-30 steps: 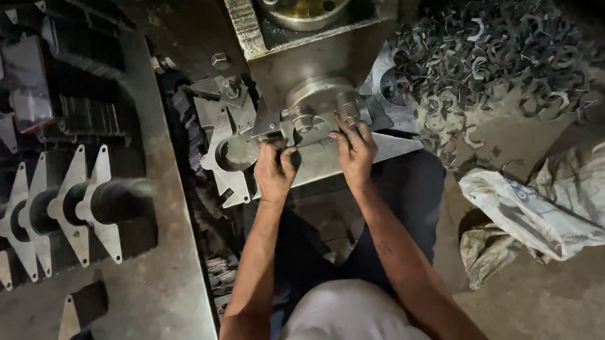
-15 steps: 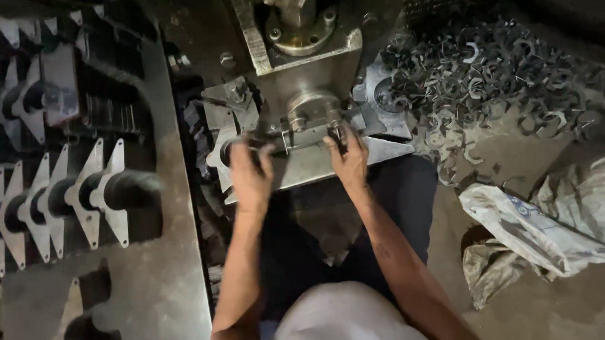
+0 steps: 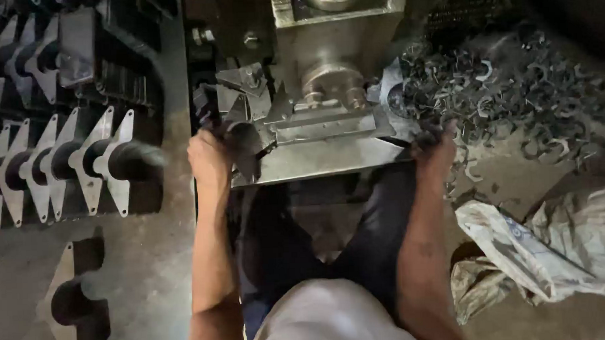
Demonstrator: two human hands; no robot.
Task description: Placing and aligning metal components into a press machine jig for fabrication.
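Two bare hands work at a press, one on each side of its steel bed. The left hand (image 3: pixel 209 160) sits at the bed's left edge, grip closed around a dark flat metal blank (image 3: pixel 237 135) that lies partly on the die plate (image 3: pixel 318 126). Held by its outer end, the blank has its far end toward the tooling and the fingers stay off the die. The right hand (image 3: pixel 436 155) is at the bed's right edge, near the heap of cut pieces; whether its grip is closed on anything cannot be told, since the fingers are dim and blurred.

The press ram (image 3: pixel 338 38) stands directly above the die plate, a round punch housing beneath it.

Left of the press, a row of pale winged blanks (image 3: pixel 81 167) is threaded on a dark bar, standing on edge and packed side by side; judged an ordered stock, within reach of the left hand. More of the same hang further back in shadow.

Right of the press, a loose scrap pile (image 3: pixel 508 96) of small curved offcuts spreads over the floor, probably swept off the bed on that side. A crumpled pale sack (image 3: pixel 540 249) lies below the pile, near the person's right knee.

The person sits close, dark-trousered legs running under the bed.
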